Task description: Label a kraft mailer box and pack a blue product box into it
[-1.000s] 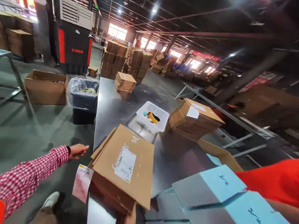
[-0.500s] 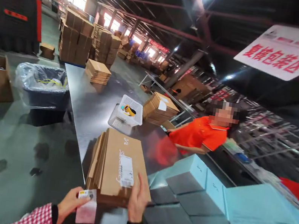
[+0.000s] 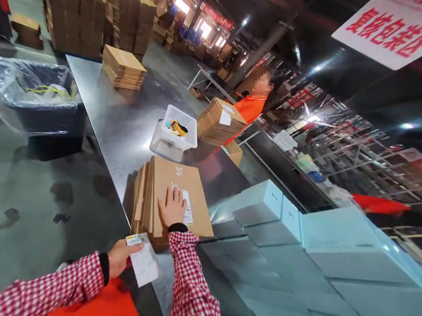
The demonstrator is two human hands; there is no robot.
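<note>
- The right hand (image 3: 172, 206) lies flat, palm down, fingers spread and pointing away from the body.
- Its wrist is straight, with a dark cuff at the wrist and a red-and-white checked sleeve running back to the lower edge of the view.
- The left hand (image 3: 120, 258) sits lower and nearer the body, fingers curled in a pinch, thumb on top.
- The left forearm, in the same checked sleeve, stretches in from the lower left.

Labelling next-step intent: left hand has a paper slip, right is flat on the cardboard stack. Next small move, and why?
Probably bring the paper slip up onto the top cardboard sheet. The left hand pinches it just below the stack's near edge, while the right hand presses flat beside the white label, steadying the sheet.
</note>
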